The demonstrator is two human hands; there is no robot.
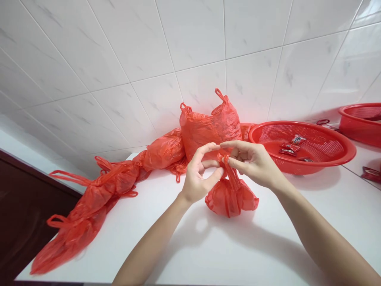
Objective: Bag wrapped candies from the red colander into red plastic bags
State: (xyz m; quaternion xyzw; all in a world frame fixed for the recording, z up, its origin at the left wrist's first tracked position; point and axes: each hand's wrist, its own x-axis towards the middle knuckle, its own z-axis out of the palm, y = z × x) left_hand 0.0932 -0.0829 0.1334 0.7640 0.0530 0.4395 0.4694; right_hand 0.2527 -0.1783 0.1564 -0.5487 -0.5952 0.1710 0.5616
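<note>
A small, filled red plastic bag (pixel 232 200) rests on the white table in front of me, its top gathered upward. My left hand (pixel 203 172) pinches the gathered handles from the left, thumb and finger closed on the plastic. From the right, my right hand (pixel 248 159) grips the same twisted handles between thumb and fingers. The tips of both index fingers come close together above the bag's top. What the bag contains is hidden by the red plastic.
Behind my hands stands a larger, full red bag (pixel 208 127) against the tiled wall. Several red bags (pixel 104 190) line the table's left and back. To the right, a red plastic basket (pixel 303 159) holds a few small wrapped packets (pixel 290 147). Another red basket (pixel 361 127) appears at the far right.
</note>
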